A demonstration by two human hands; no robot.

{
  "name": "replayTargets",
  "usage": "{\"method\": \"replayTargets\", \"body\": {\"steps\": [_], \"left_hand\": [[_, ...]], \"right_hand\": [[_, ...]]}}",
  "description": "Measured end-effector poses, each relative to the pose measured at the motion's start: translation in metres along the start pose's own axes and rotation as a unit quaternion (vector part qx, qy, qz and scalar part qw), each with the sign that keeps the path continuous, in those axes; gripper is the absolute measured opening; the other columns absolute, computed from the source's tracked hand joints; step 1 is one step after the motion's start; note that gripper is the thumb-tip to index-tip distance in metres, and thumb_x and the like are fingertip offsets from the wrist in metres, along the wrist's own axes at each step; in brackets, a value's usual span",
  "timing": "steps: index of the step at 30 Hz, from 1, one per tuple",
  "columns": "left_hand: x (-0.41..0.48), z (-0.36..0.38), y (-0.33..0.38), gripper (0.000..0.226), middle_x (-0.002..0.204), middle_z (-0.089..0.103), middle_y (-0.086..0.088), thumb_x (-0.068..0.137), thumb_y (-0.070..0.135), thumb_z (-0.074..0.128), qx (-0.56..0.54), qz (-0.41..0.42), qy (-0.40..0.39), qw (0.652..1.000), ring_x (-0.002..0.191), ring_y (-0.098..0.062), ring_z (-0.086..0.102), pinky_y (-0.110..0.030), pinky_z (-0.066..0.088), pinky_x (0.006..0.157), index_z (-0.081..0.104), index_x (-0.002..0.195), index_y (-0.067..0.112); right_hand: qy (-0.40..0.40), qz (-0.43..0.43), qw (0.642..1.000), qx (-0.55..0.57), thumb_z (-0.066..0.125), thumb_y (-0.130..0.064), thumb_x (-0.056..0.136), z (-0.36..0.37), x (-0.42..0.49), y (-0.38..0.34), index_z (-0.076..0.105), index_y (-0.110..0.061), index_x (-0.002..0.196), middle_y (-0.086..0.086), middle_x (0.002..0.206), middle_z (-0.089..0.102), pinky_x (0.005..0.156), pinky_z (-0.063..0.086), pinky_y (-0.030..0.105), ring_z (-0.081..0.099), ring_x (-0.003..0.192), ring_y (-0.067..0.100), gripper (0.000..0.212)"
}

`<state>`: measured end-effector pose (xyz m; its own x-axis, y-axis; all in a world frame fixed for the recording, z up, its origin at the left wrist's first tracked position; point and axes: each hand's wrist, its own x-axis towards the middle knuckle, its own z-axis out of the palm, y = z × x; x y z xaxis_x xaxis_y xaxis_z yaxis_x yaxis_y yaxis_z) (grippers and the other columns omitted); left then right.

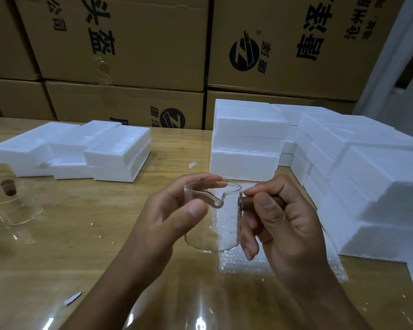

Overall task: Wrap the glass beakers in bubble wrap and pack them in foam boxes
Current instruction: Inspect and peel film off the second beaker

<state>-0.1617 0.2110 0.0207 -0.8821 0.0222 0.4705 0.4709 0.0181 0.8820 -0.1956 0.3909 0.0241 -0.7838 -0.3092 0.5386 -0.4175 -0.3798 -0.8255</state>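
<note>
Two bare hands hold one clear glass beaker [222, 225] upright, just above the middle of the wooden bench [57, 258]. The left hand [177, 210] has its fingers curled round the beaker's wall, with the thumb at the front. The right hand [279, 222] has its fingers clamped on the brown wooden handle [248, 200] at the beaker's side. A sheet of clear bubble wrap [243, 265] lies flat under the beaker. White foam boxes [367, 182] are stacked along the right edge, and more of them are near the far left corner. Brown cardboard cartons [141, 44] stand behind the bench.
</note>
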Motion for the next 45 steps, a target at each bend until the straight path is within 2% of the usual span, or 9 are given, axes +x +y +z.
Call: {"method": "replayTargets", "body": {"steps": [5, 8, 13, 19, 23, 30, 36, 41, 45], "left_hand": [[0.002, -0.009, 0.007, 0.063, 0.133, 0.062, -0.003, 0.074, 0.07, 0.066, 0.007, -0.032, -0.073, 0.997, 0.116, -0.023, 0.062, -0.035, 0.046, 0.089, 0.065, 0.12, 0.027], [0.003, -0.016, 0.015, 0.045, 0.143, 0.054, 0.002, 0.079, 0.047, 0.062, 0.043, -0.02, -0.115, 0.992, 0.127, -0.022, 0.055, -0.038, 0.045, 0.093, 0.067, 0.119, 0.027], [0.001, -0.013, 0.018, 0.048, 0.138, 0.057, 0.002, 0.073, 0.029, 0.05, 0.08, 0.007, -0.138, 0.987, 0.13, -0.025, 0.053, -0.049, 0.043, 0.101, 0.07, 0.117, 0.029], [-0.001, -0.006, 0.021, 0.041, 0.131, 0.062, 0.005, 0.078, 0.025, 0.05, 0.092, 0.054, -0.089, 0.99, 0.134, -0.025, 0.049, -0.049, 0.042, 0.103, 0.074, 0.109, 0.035], [-0.002, 0.001, 0.023, 0.03, 0.132, 0.061, 0.007, 0.088, 0.026, 0.056, 0.111, 0.111, -0.021, 0.987, 0.134, -0.021, 0.049, -0.027, 0.046, 0.101, 0.074, 0.11, 0.033], [-0.002, 0.008, 0.021, 0.024, 0.124, 0.06, 0.012, 0.091, 0.037, 0.063, 0.18, 0.182, 0.089, 0.963, 0.123, -0.028, 0.055, -0.03, 0.048, 0.096, 0.069, 0.114, 0.033], [-0.003, 0.009, 0.019, 0.031, 0.125, 0.061, 0.005, 0.088, 0.049, 0.065, 0.13, 0.161, 0.079, 0.975, 0.126, -0.031, 0.053, -0.038, 0.048, 0.098, 0.069, 0.117, 0.039], [-0.002, 0.008, 0.018, 0.035, 0.126, 0.061, 0.006, 0.087, 0.052, 0.065, 0.12, 0.15, 0.076, 0.978, 0.127, -0.03, 0.053, -0.032, 0.049, 0.096, 0.068, 0.12, 0.039], [-0.001, 0.005, 0.016, 0.034, 0.126, 0.062, 0.009, 0.087, 0.041, 0.061, 0.085, 0.141, 0.076, 0.983, 0.128, -0.025, 0.053, -0.033, 0.048, 0.095, 0.068, 0.12, 0.042]], "right_hand": [[-0.04, 0.026, 0.999, 0.015, 0.064, -0.04, 0.09, -0.002, 0.0, -0.001, 0.057, -0.006, 0.09, 0.012, 0.057, 0.045, 0.041, 0.042, 0.034, 0.048, 0.036, 0.023, 0.035], [-0.045, 0.027, 0.998, -0.024, 0.061, -0.032, 0.091, -0.004, 0.0, -0.001, 0.055, -0.004, 0.088, -0.002, 0.059, 0.055, 0.045, 0.043, 0.031, 0.048, 0.037, 0.023, 0.029], [-0.043, 0.02, 0.997, -0.06, 0.052, -0.027, 0.093, -0.004, -0.002, 0.0, 0.055, -0.005, 0.086, -0.006, 0.06, 0.059, 0.045, 0.043, 0.027, 0.047, 0.037, 0.02, 0.023], [-0.002, 0.004, 0.997, -0.073, 0.055, -0.023, 0.096, -0.002, -0.001, 0.0, 0.058, -0.01, 0.084, -0.003, 0.061, 0.056, 0.045, 0.042, 0.027, 0.047, 0.036, 0.024, 0.019], [0.02, -0.004, 0.998, -0.053, 0.053, -0.027, 0.092, -0.002, 0.001, 0.0, 0.058, -0.007, 0.086, -0.004, 0.066, 0.059, 0.042, 0.04, 0.026, 0.045, 0.034, 0.026, 0.022], [0.033, 0.01, 0.999, 0.001, 0.055, -0.031, 0.09, -0.003, 0.001, 0.001, 0.06, -0.01, 0.086, -0.003, 0.061, 0.055, 0.041, 0.04, 0.027, 0.045, 0.034, 0.02, 0.022], [0.031, 0.007, 0.999, 0.012, 0.061, -0.04, 0.092, -0.003, 0.002, 0.0, 0.061, -0.012, 0.089, -0.001, 0.063, 0.053, 0.043, 0.042, 0.027, 0.048, 0.036, 0.019, 0.028], [0.037, 0.01, 0.999, 0.027, 0.065, -0.044, 0.088, -0.003, 0.001, -0.002, 0.062, -0.011, 0.09, 0.003, 0.062, 0.049, 0.043, 0.042, 0.026, 0.047, 0.036, 0.018, 0.034], [0.049, 0.012, 0.997, 0.056, 0.067, -0.044, 0.086, -0.004, 0.001, -0.004, 0.063, -0.013, 0.088, 0.002, 0.061, 0.048, 0.041, 0.042, 0.025, 0.046, 0.035, 0.017, 0.031]]}}
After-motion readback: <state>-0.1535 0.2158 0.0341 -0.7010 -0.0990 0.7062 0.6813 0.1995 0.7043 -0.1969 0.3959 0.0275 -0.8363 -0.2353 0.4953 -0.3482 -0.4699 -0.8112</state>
